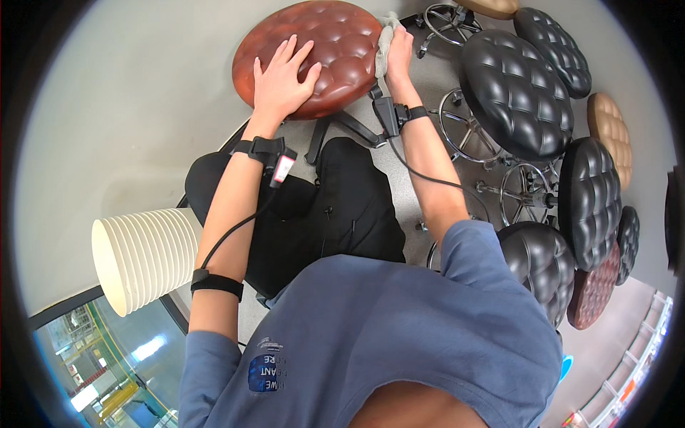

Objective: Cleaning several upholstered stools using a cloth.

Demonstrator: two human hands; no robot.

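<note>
A round, tufted, reddish-brown stool seat [342, 51] stands before me at the top of the head view, on dark legs with casters. My left hand [282, 80] lies flat on the left part of the seat with its fingers spread, gripping nothing. At the seat's right edge, my right hand [398, 53] holds a light grey cloth [383, 48] against the side of the cushion. Part of the cloth is hidden by the fingers. Both forearms wear black straps with small wired devices.
Black tufted stools [516, 93] with chrome ring bases [471, 125] crowd my right, among them tan [611, 136] and dark red [594, 289] seats. A stack of cream tubs or buckets [155, 251] is at my left, near a pale wall [134, 107] and a window.
</note>
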